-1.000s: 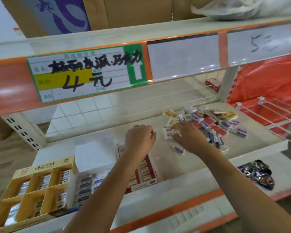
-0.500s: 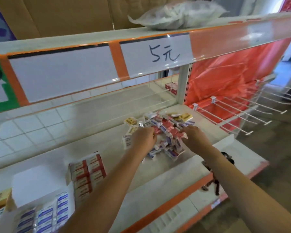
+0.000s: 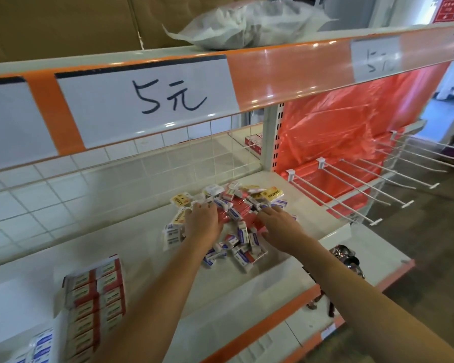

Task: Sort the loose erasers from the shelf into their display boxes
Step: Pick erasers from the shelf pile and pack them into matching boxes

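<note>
Display box (image 3: 95, 299), near left: red-banded erasers in rows, shelf (image 3: 147, 260) bare beside it. Left hand (image 3: 203, 221): fingers spread flat on the eraser pile (image 3: 236, 224), mid-shelf. Right hand (image 3: 278, 226): likewise flat, gripping nothing. Best to pick one colour at a time. Pile's near side sits close to the shelf lip; hooks (image 3: 351, 189) project far right.

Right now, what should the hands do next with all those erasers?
Probably pick red ones out of the pile. Both the left hand and right hand rest on it, and the red box lies to the left on the shelf.
</note>
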